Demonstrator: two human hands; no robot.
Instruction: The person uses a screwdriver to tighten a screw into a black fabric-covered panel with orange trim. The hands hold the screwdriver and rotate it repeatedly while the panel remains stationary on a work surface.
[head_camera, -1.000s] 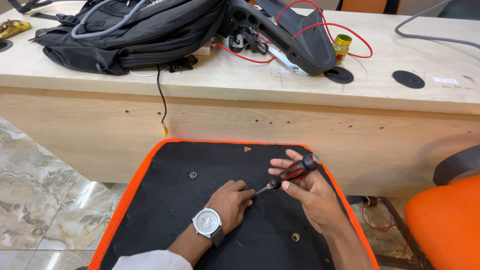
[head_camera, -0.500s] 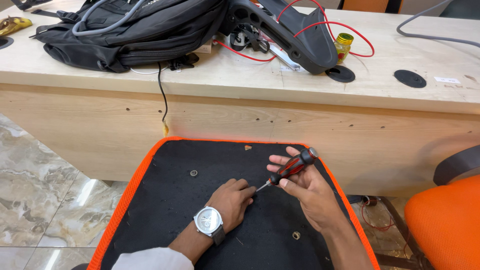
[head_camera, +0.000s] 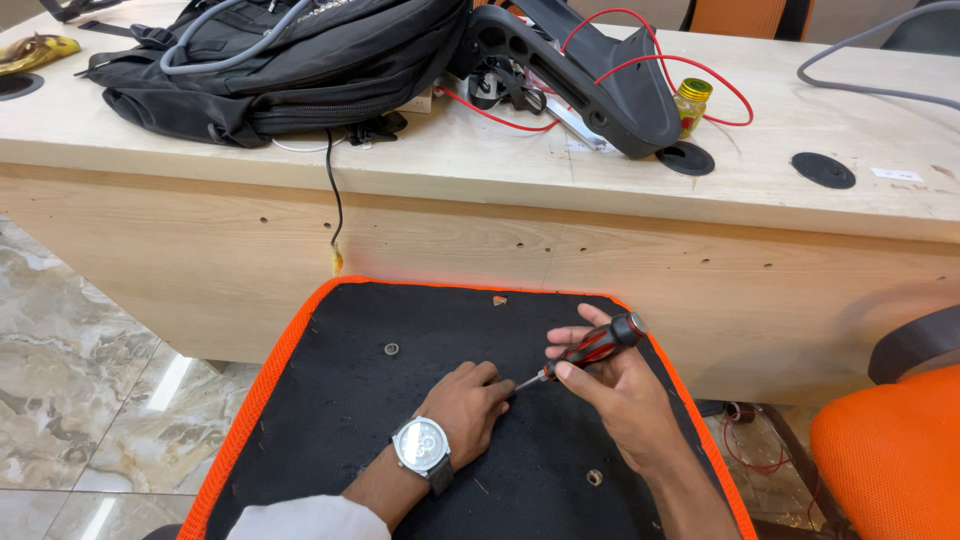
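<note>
An upturned chair seat (head_camera: 320, 400), black underneath with an orange edge, fills the bottom of the head view. My right hand (head_camera: 620, 400) grips a red-and-black screwdriver (head_camera: 590, 348), its tip pointing down-left at the black panel. My left hand (head_camera: 468, 405), with a wristwatch, rests curled on the panel right at the screwdriver tip; whatever its fingers pinch is hidden. Screw holes (head_camera: 391, 349) show on the panel.
A wooden desk (head_camera: 480, 200) stands right behind the seat. On it lie a black backpack (head_camera: 280, 65), a black chair part with red wires (head_camera: 600, 85) and a small yellow-lidded jar (head_camera: 691, 100). An orange chair (head_camera: 885, 460) is at the right. Marble floor is at the left.
Both hands stay at the same spot on the panel. The screwdriver handle has shifted only slightly in my right hand.
</note>
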